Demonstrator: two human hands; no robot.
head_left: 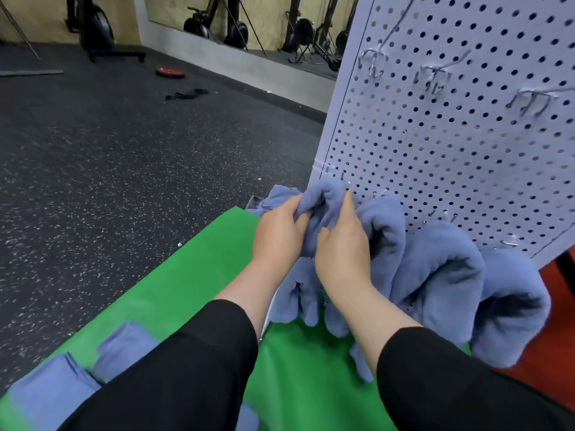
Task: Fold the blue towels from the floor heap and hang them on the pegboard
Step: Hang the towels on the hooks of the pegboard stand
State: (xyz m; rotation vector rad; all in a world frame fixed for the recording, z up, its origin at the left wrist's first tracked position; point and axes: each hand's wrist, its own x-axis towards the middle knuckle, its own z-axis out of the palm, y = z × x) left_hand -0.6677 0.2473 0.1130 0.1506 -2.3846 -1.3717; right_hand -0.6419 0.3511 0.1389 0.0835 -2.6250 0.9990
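Black sleeves (193, 368) fill the bottom of the view, and under them lies a green mat (186, 275) with some folded blue towels (62, 377) at its left edge, partly cut off by the arms. Both hands are at the lower left corner of the white pegboard (451, 150). Left hand (278, 234) and right hand (342, 247) each pinch the same blue towel (323, 197) with curled fingers, close to a hook. Just beside it, three more hung towels (435, 269) droop in thick loops. Several metal hooks (435, 77) higher on the board carry nothing. Behind is dark speckled floor (124, 150) with a red plate (170, 71) and a black strap (186, 94), and exercise machines (93, 26) by the wall. No writing can be read. Which hook holds the gripped towel I cannot tell.
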